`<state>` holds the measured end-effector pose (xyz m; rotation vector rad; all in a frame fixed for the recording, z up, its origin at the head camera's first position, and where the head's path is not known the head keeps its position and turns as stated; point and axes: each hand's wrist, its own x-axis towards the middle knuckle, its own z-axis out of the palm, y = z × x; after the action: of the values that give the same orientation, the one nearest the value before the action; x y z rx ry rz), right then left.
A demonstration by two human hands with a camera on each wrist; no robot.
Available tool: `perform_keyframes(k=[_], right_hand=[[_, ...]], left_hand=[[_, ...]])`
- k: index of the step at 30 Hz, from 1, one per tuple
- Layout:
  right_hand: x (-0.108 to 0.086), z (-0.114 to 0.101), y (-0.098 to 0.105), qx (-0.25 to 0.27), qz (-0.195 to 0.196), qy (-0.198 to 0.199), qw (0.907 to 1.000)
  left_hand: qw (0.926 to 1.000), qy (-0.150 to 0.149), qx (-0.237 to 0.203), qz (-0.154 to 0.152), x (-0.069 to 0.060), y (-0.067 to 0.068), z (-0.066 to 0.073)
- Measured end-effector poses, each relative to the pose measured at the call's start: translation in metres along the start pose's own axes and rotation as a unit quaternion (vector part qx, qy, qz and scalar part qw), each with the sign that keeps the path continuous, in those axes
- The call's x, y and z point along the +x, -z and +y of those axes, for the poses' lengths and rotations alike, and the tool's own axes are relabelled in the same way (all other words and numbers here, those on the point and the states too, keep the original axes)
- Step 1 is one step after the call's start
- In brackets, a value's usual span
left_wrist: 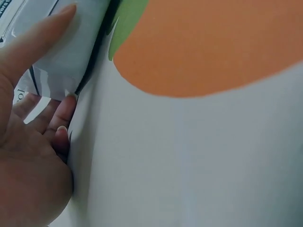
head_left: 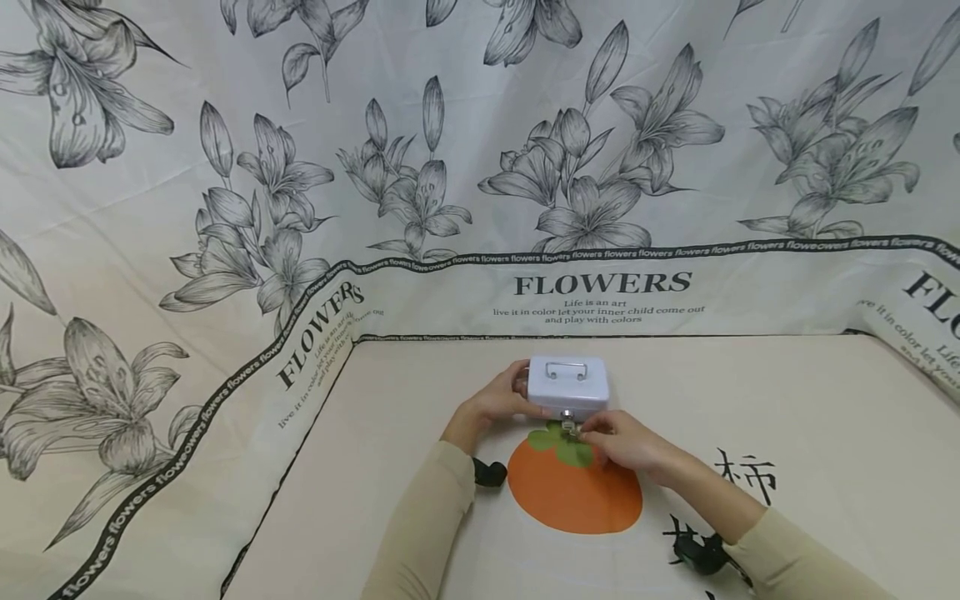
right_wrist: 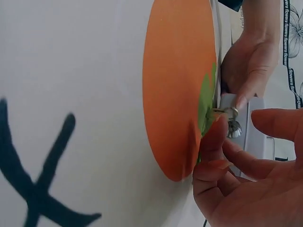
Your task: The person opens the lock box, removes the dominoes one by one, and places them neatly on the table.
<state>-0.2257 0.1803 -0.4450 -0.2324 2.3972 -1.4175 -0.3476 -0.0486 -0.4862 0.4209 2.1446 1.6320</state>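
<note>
A small white cash box (head_left: 567,388) with a wire handle on its lid stands beyond the printed persimmon. At its front is a round metal lock (right_wrist: 235,128) with small keys (head_left: 570,430) on a ring. My left hand (head_left: 504,395) grips the left side of the box; in the left wrist view its thumb lies across a face and the other fingers go round the edge. At the keys, my right hand (head_left: 624,442) has bent fingers, one fingertip seeming to touch them. In the right wrist view its thumb stands apart from that fingertip.
The pale tabletop cloth (head_left: 420,383) bears a printed orange persimmon (head_left: 574,492) and black characters (head_left: 746,473). Behind and at the sides hangs a white curtain (head_left: 450,300) with flower drawings. Dark straps show at both forearms.
</note>
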Motion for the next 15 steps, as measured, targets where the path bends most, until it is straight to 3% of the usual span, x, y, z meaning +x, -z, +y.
perform_keyframes(k=[6, 12, 15], right_hand=[[-0.004, -0.003, 0.008, -0.054, 0.019, 0.031, 0.9979], [-0.007, -0.007, 0.022, -0.140, 0.041, 0.048, 0.9881], [-0.005, -0.007, 0.029, -0.175, 0.067, 0.084, 0.9787]], left_hand=[[0.9995, -0.016, 0.025, -0.011, -0.003, 0.001, 0.002], [0.9991, -0.016, 0.037, -0.010, -0.001, 0.000, 0.001], [0.9990, -0.014, 0.040, -0.010, -0.001, 0.000, 0.001]])
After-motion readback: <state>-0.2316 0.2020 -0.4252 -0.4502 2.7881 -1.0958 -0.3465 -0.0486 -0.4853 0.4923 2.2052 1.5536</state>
